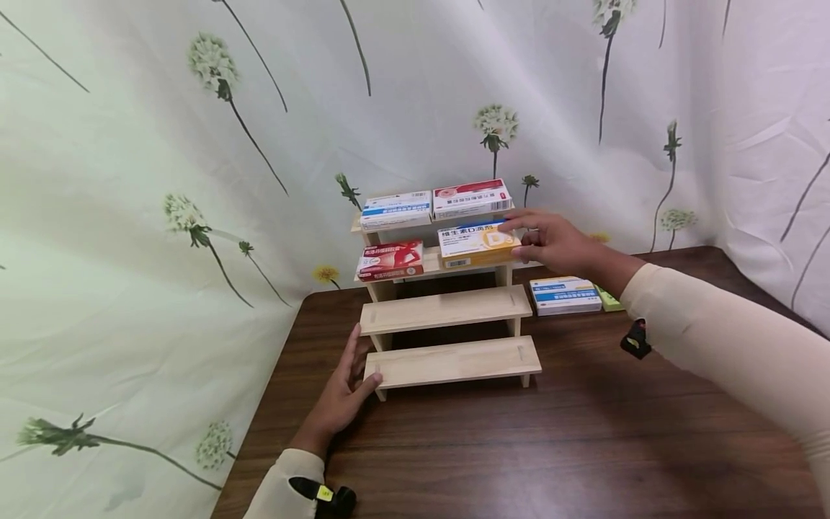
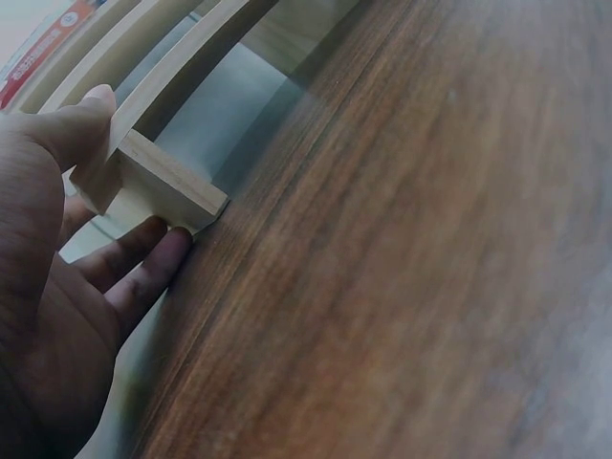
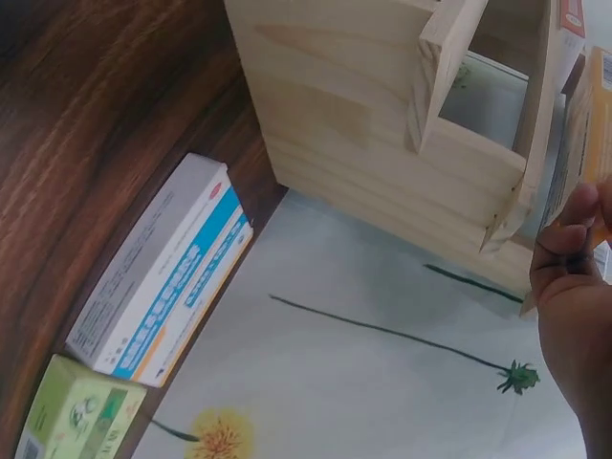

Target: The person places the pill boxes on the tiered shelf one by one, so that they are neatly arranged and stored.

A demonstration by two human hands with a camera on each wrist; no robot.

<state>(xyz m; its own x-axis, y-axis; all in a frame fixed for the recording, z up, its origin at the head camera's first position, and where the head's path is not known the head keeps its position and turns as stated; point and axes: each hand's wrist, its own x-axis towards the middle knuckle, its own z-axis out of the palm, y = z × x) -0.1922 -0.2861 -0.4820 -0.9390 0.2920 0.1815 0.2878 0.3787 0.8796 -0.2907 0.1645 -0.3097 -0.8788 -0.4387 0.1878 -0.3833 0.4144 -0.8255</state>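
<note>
A stepped wooden rack (image 1: pixel 447 310) stands on the table. My left hand (image 1: pixel 344 396) holds its left end, thumb on the lowest step and fingers against the side; the left wrist view shows the fingertips by the step's leg (image 2: pixel 167 182). On the second step from the top, my right hand (image 1: pixel 551 241) pinches the right end of a white and yellow medicine box (image 1: pixel 476 249) marked with a D. A blue edge shows behind that box. Left of it on the same step lies a red and white medicine box (image 1: pixel 391 261).
Along the top step lie a white and blue medicine box (image 1: pixel 395 210) and a red and white one (image 1: pixel 472 198). Right of the rack, a white and blue box (image 1: pixel 565 295) and a green box (image 3: pixel 81 411) lie on the dark wooden table (image 1: pixel 454 447). A flowered curtain (image 1: pixel 421 108) hangs behind.
</note>
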